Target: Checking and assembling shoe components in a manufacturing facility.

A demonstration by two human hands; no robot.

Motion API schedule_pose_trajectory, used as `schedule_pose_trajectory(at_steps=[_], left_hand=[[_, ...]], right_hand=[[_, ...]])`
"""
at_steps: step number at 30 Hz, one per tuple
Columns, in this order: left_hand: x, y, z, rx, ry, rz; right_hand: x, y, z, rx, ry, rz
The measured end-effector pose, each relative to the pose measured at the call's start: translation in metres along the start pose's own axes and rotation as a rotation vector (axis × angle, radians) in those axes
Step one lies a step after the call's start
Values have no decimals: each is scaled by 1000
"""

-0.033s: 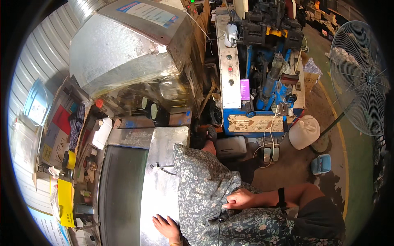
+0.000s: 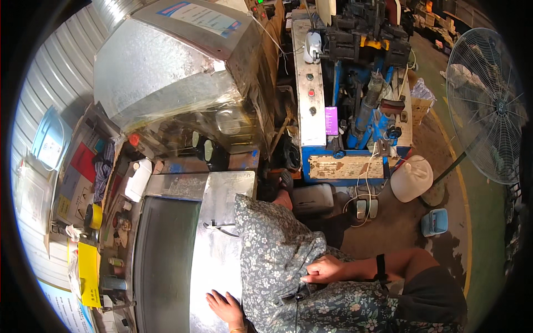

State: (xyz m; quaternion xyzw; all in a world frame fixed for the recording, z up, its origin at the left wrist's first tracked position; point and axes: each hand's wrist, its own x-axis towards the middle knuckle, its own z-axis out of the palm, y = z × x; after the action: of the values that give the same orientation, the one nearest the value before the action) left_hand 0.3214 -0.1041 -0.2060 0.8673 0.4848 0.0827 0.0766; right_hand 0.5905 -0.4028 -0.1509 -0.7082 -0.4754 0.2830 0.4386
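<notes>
My left hand [image 2: 225, 308] lies flat on the bright sheet-metal top [image 2: 214, 266], fingers stretched out, with nothing in it. Over my lap, my right hand [image 2: 325, 269] rests with its fingers curled in against the dark floral apron [image 2: 272, 238]. Whether those fingers hold anything is hidden. A black band [image 2: 381, 266] circles my right wrist. Left of the metal top runs a dark conveyor belt [image 2: 166, 261]. A short black cable [image 2: 222, 226] lies on the metal near the apron's edge.
A metal hood [image 2: 161, 66] stands at the far end of the belt. Beyond my lap is a blue machine [image 2: 347, 175] with buttons. A foot pedal [image 2: 366, 209], white jug [image 2: 412, 178], blue basket [image 2: 435, 222] and large fan [image 2: 488, 105] stand right. Cluttered shelving lines the left.
</notes>
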Motion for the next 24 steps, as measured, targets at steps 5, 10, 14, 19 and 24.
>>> schedule_pose_trajectory(at_steps=[5, 10, 14, 19, 24], left_hand=[[0, 6, -3, -20, -1, -2], [2, 2, -1, 3, -5, -10], [1, 6, -6, 3, -16, -14], [2, 6, -5, 1, -17, -15], [1, 6, -6, -4, -22, -19]], right_hand=[[-2, 1, 0, 4, 23, -13], [-1, 1, -1, 14, 17, -25], [0, 0, -1, 7, 10, -21], [0, 5, 1, -2, 19, -36], [0, 0, -1, -2, 30, -35]])
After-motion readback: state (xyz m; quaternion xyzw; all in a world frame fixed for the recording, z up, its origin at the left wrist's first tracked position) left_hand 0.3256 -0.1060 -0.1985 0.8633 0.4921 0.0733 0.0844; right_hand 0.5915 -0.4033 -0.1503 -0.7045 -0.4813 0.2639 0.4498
